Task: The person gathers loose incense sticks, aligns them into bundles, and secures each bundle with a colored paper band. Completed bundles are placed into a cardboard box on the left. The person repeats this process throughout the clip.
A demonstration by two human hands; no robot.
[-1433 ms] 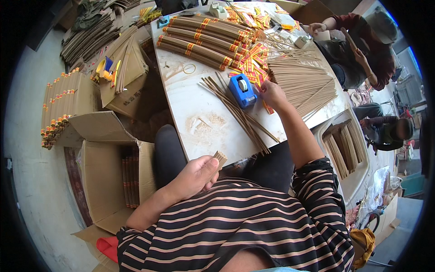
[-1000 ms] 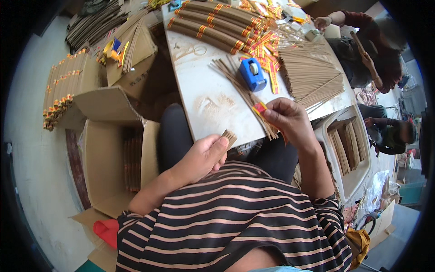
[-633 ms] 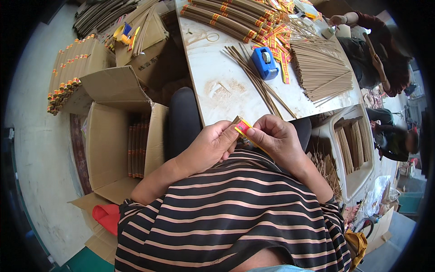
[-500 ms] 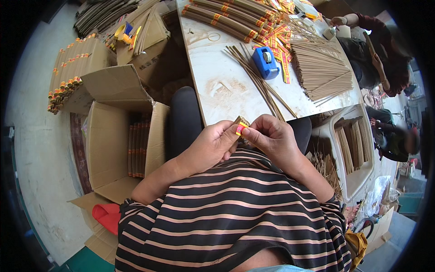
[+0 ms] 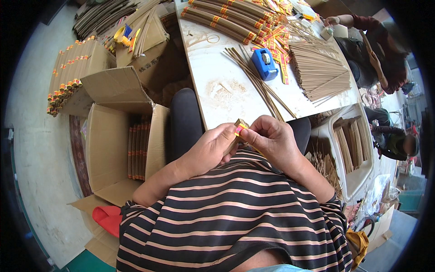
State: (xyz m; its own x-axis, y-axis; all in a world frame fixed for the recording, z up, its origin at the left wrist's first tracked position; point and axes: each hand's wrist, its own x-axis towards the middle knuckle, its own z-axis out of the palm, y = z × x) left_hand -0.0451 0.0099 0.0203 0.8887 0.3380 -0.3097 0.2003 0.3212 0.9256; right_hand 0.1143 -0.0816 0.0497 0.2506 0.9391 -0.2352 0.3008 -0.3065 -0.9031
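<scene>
I see the left hand [image 5: 206,147] gripping a bundle of brown sticks [image 5: 242,122] while the right hand [image 5: 274,138] pinches a red-and-yellow label [image 5: 239,130] against it. Beyond, a blue tape dispenser [image 5: 264,65] sits on the white table [image 5: 215,111]; an open carton [image 5: 106,149] stands left, a white tub [image 5: 346,192] right.

The striped top [image 5: 231,213] is black and beige.

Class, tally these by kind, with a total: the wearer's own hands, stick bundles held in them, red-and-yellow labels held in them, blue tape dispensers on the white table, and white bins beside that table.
Own hands: 2 (left hand, right hand)
Held stick bundle: 1
Held label: 1
Blue tape dispenser: 1
White bin: 1
Total: 6
</scene>
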